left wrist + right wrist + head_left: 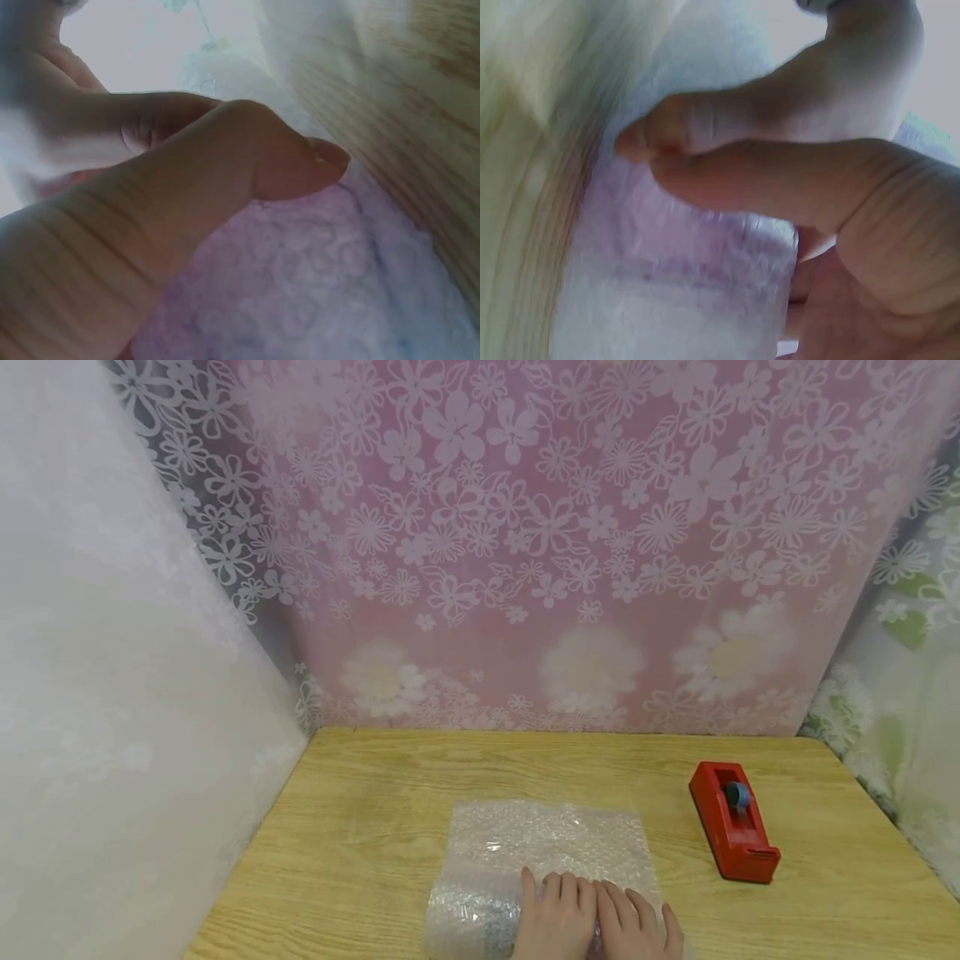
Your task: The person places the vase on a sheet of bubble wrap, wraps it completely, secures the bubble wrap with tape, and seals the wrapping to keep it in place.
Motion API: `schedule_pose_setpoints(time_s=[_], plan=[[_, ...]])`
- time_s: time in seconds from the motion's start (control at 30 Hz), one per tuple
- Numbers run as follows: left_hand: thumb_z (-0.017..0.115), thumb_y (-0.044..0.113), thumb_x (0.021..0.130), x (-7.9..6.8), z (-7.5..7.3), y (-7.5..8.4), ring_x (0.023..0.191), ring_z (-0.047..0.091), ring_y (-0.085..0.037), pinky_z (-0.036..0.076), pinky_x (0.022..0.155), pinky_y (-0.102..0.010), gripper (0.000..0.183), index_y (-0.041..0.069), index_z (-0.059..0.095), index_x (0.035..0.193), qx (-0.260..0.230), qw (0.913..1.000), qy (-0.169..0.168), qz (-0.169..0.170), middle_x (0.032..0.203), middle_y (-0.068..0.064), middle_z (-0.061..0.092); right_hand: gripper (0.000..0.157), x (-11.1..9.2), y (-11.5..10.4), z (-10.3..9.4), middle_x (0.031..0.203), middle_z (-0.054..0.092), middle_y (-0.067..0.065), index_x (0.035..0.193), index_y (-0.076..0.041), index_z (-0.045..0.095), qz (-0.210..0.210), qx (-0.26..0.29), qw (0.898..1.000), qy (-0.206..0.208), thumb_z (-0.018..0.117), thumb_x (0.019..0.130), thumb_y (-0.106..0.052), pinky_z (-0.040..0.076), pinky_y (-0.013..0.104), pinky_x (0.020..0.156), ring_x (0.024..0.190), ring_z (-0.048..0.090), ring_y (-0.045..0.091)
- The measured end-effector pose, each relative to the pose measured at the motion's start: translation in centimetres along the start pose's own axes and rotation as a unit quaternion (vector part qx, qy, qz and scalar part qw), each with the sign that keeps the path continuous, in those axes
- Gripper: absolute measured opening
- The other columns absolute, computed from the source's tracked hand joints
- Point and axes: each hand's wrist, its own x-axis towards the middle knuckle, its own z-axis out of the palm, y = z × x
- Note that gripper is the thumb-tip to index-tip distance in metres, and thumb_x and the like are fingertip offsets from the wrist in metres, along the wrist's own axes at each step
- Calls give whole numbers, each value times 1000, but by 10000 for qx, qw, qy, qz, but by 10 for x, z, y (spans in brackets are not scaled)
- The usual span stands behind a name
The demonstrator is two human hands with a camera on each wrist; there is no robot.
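Yellow wood-grain spreads across the tabletop [367, 835], and on it lies a clear sheet of bubble wrap [555, 835], its flat end reaching away from the person. At the near end, there's the wrapped bundle [468, 914], pinkish through the plastic, and it looks like careful rolling work. Off to the right, well apart, sits a red tape dispenser [716, 817]. Now the hands: the left hand [558, 918] and right hand [633, 927], side by side, both gripping the bundle, fingers over the top, thumbs on the near face. They sit right of its middle, so wider spacing would probably press more evenly! Firm, equal thumb pressure should hold the layers snug; too much squeeze could flatten the bubbles, and uneven turning could skew the edges.
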Motion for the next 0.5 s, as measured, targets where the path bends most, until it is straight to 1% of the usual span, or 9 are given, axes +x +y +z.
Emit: schedule_pose_setpoints(time_s=[0.03,0.07,0.13,0.17,0.23,0.33,0.4,0.47,0.5], plan=[[48,27,91,1,0,0,76,59,-14,50,75,-46,20,17,65,94,2,10000,-62,7,80,2,62,84,-2,-1,1,128,54,9,126,-9,54,-4,-22,9999,145,67,63,-64,14,69,97,116,43,36],[53,30,87,1,-1,-1,76,59,-14,49,75,-46,19,17,65,94,8,9999,-101,6,80,2,62,82,-3,-2,2,129,54,9,126,-8,54,6,-2,9998,209,68,65,-62,14,69,97,117,43,37],[57,32,86,3,-2,-1,76,59,-14,50,75,-46,19,17,65,94,13,9997,-227,11,80,2,62,74,-4,-4,4,129,54,9,126,-8,54,8,122,9992,368,68,70,-54,14,67,97,118,42,37],[57,32,86,3,-3,-2,77,59,-14,50,75,-46,19,17,65,95,-4,9994,-351,30,80,2,62,76,-5,-5,5,129,54,9,126,-8,54,29,167,9991,383,68,69,-55,13,67,97,118,42,37],[60,35,85,4,-6,-3,78,60,-14,50,75,-47,23,16,65,96,-99,9975,-695,77,81,2,63,73,-6,-5,7,129,54,9,127,-9,54,9,258,9988,422,68,70,-52,12,67,97,118,42,38],[60,37,86,3,-10,-4,80,60,-13,49,76,-46,24,17,65,98,-229,9933,-1125,119,82,2,63,72,-8,-6,10,127,55,9,125,-8,55,-90,272,9974,656,70,68,-50,11,65,97,117,42,38],[59,37,87,3,-13,-5,80,60,-13,49,76,-46,24,17,65,99,-317,9910,-1292,129,82,2,62,75,-10,-7,13,125,56,9,123,-8,56,-170,232,9958,871,71,65,-53,12,64,97,115,43,38],[58,37,88,3,-15,-6,82,59,-13,48,77,-45,24,17,63,100,-419,9871,-1544,106,84,2,62,76,-10,-8,14,122,58,9,120,-8,58,-226,205,9931,1133,72,62,-55,15,64,97,113,45,37],[58,37,89,4,-17,-7,82,59,-13,48,78,-45,24,17,63,100,-469,9853,-1638,102,85,2,62,78,-11,-8,15,120,58,8,120,-8,58,-234,207,9922,1203,71,61,-59,15,64,97,112,45,37]])
